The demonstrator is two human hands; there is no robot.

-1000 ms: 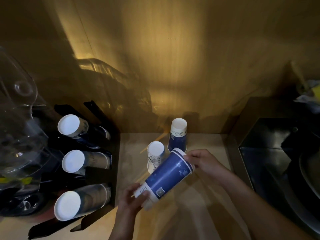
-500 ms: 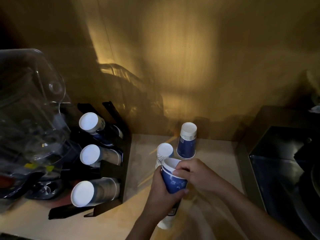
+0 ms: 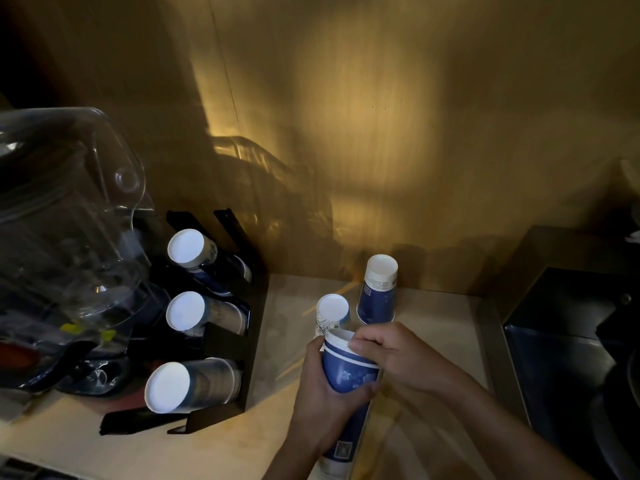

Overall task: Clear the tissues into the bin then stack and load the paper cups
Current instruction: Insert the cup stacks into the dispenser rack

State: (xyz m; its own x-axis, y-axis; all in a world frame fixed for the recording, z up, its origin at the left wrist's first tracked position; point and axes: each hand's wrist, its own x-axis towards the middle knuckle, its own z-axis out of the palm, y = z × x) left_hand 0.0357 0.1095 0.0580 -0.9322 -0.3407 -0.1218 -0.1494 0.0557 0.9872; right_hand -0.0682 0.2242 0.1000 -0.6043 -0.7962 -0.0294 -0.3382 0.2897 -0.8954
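Dim counter [image 3: 433, 327]: both hands' [image 3: 325, 393] [image 3: 398, 358] grip closed round cup stack [image 3: 348, 370], base cut off.

Bench [image 3: 433, 341]: pale wooden top, dimly lit, meeting a wood-panelled wall.
At 9 o'clock: black cup rack [image 3: 239, 348], three cup stacks lying in its slots.
At 10 o'clock: clear plastic container [image 3: 69, 220].
At 12 o'clock: upside-down blue cup [image 3: 377, 292]; smaller upturned cup [image 3: 331, 311] just beside it.
At 3 o'clock: dark box [image 3: 561, 341].
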